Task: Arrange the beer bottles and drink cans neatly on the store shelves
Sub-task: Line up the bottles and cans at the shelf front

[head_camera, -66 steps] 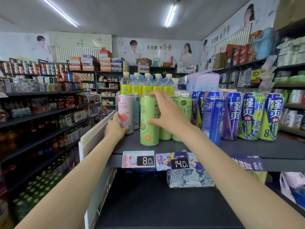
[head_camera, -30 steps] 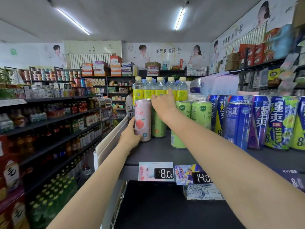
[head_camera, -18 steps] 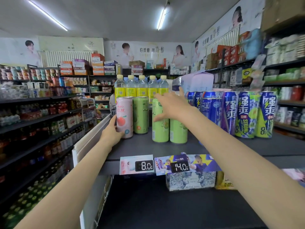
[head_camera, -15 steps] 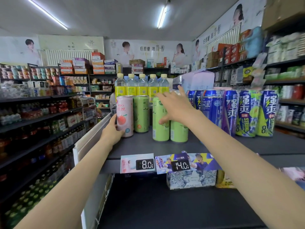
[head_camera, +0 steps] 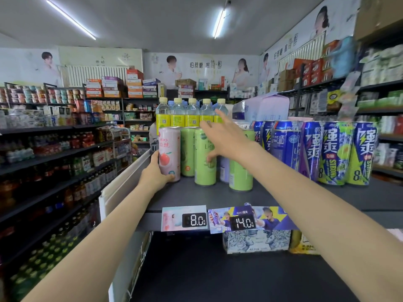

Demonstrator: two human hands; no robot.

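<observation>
Left hand (head_camera: 155, 173) round pink can (head_camera: 169, 154) — "RIO"

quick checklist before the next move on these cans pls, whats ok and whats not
1. Pink peach can steadied: ok. The left hand grips its lower part and it stands upright on the shelf.
2. Right hand free for the next grip: ok. Its fingers are spread above the green cans, curled round nothing.
3. Green cans in one line: not ok. The front right green can stands nearer the shelf edge than the green can beside the pink one.
4. Purple can reachable: cannot tell. It is mostly hidden between green cans.
5. Blue cans upright: ok.
</observation>
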